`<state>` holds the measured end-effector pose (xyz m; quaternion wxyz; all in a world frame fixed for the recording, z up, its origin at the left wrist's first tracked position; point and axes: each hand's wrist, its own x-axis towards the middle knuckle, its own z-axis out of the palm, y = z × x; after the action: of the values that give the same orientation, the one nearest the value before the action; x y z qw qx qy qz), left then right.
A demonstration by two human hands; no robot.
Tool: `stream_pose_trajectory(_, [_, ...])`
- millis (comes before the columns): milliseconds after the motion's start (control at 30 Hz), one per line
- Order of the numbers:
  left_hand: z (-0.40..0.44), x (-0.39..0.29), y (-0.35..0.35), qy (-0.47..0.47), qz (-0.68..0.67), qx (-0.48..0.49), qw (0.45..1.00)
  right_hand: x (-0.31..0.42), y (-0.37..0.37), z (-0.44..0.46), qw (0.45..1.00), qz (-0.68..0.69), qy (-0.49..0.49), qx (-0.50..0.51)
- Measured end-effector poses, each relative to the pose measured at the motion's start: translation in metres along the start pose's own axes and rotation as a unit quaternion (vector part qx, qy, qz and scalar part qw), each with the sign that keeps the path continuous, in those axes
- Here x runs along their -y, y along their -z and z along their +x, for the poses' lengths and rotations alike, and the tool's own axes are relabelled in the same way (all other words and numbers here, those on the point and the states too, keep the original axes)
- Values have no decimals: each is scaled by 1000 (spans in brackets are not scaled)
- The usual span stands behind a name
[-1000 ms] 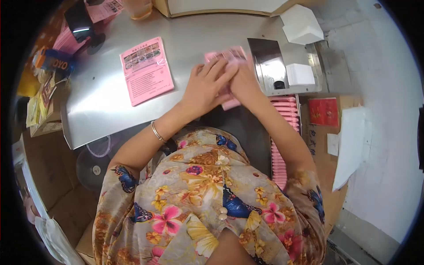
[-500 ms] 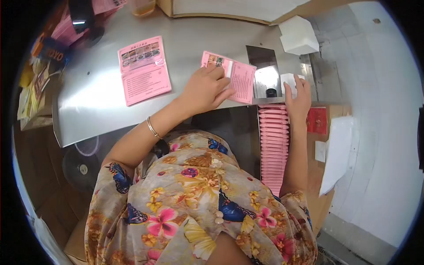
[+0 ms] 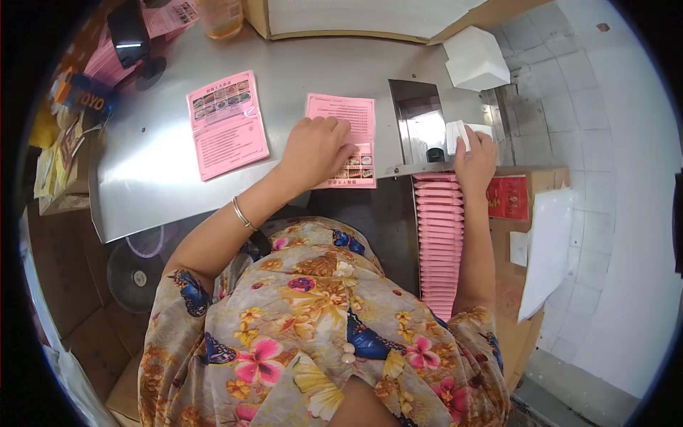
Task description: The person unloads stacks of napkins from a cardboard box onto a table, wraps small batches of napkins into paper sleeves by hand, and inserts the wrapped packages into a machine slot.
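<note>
My left hand (image 3: 316, 151) lies over a pink printed packet (image 3: 356, 114) at the front edge of the steel table. The fingers are curled together on it, and the food pictures on its lower end show beside the thumb. At the right, my right hand (image 3: 477, 155) pinches a small white folded piece (image 3: 456, 137), perhaps paper, with more white pieces under the fingers. To the left lies another pink printed packet (image 3: 226, 127) with food pictures at its top. Below my right hand stands a long row of pink packets (image 3: 438, 242).
A dark shiny panel (image 3: 415, 117) is set in the steel table (image 3: 142, 185). A white block-like object (image 3: 475, 58) stands at the back right. A cardboard box (image 3: 526, 285) is at the right, and a cup (image 3: 220, 20) of amber liquid at the back.
The pink packet under my left hand now lies straighter, with its pictures toward me, and the white strip on it no longer shows. My right hand has lifted a white piece slightly leftward.
</note>
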<state>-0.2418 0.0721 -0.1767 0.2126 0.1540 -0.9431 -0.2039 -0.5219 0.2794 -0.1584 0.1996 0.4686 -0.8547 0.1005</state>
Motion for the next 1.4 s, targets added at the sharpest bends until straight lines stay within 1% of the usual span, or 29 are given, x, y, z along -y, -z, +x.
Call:
stream_pose_trajectory(33, [-1, 0, 0, 28, -19, 38, 999, -10, -7, 3, 1000, 2, 2, -2])
stream_pose_trajectory(67, [-4, 0, 3, 28, -16, 37, 999, -28, -20, 5, 998, 49, 27, -26])
stream_pose_trajectory(133, [-16, 2, 11, -15, -102, 63, 993, -40, -20, 6, 993, 95, 47, -48])
stream_pose_trajectory(167, [-22, 8, 16, -58, -112, 61, 990, -46, -19, 4, 992, 113, 31, -41])
stream_pose_trajectory(200, [-25, 10, 18, -58, -108, 62, 990, -45, -13, 5, 990, 132, 16, -35])
stream_pose_trajectory(233, [-30, 11, 20, -80, -55, 16, 995, -20, 1, 3, 986, 147, 39, -67])
stream_pose_trajectory(267, [-36, 11, 21, -101, -4, -29, 994, 4, 9, 2, 978, 165, 109, -67])
stream_pose_trajectory(333, [-34, 12, 11, -89, 1, -19, 996, 51, 6, -16, 943, 236, 227, -65])
stream_pose_trajectory(400, [-22, 9, 0, -86, 1, -13, 996, 105, 24, -20, 883, 311, 351, 25])
stream_pose_trajectory(433, [-15, 6, -4, -87, 0, -17, 996, 127, 28, -21, 885, 294, 356, 65])
stream_pose_trajectory(467, [-9, 5, -8, -87, -2, -20, 996, 131, 23, -19, 888, 290, 352, 64])
stream_pose_trajectory(533, [-3, 3, -12, -82, -12, -17, 996, 130, -5, -5, 920, 279, 274, 35])
stream_pose_trajectory(600, [-2, -5, -16, -50, -12, -46, 998, 139, -28, 10, 931, 247, 265, 37])
stream_pose_trajectory(667, [4, -13, -15, -58, 14, -63, 996, 154, -38, 31, 912, 58, 332, 233])
stream_pose_trajectory(700, [10, -14, -11, -56, 47, -88, 993, 151, -47, 36, 916, 54, 325, 227])
stream_pose_trajectory(767, [10, -13, -2, -59, 33, -75, 995, 149, -71, 39, 929, 127, 341, 72])
stream_pose_trajectory(800, [4, -12, 3, -51, 14, -57, 997, 145, -70, 40, 929, 128, 342, 68])
stream_pose_trajectory(833, [-6, -9, 10, -50, 18, -58, 997, 132, -66, 39, 942, 112, 292, 124])
stream_pose_trajectory(900, [-30, 12, 26, 45, -65, -134, 988, 112, -48, 43, 947, 72, 214, 230])
stream_pose_trajectory(933, [-42, 31, 32, 62, 2, -214, 975, 103, -34, 46, 940, 49, 185, 283])
stream_pose_trajectory(967, [-49, 38, 56, 127, -13, -227, 965, 87, -44, 36, 964, 80, 138, 214])
stream_pose_trajectory(1000, [-58, 60, 74, 144, 7, -206, 968, 73, -54, 26, 980, 111, 88, 143])
stream_pose_trajectory(1033, [-71, 79, 84, 145, 85, -181, 969, 70, -37, 28, 961, 84, 45, 259])
stream_pose_trajectory(1067, [-84, 91, 93, 158, 130, -87, 975, 69, -23, 23, 958, 74, 53, 270])
stream_pose_trajectory(1167, [-93, 97, 91, 144, 153, -92, 973, 41, -7, 5, 959, 128, 72, 241])
stream_pose_trajectory(1233, [-89, 98, 83, 122, 161, -102, 974, 20, 0, 1, 986, 141, 87, 2])
stream_pose_trajectory(1267, [-82, 93, 79, 122, 160, -103, 974, 11, 1, 2, 986, 140, 87, 2])
stream_pose_trajectory(1333, [-58, 68, 67, 112, 113, -112, 981, -7, 3, 3, 999, 21, 15, -36])
stream_pose_trajectory(1400, [-34, 35, 64, 58, 39, -137, 988, -14, -3, -5, 1000, 20, -5, -11])
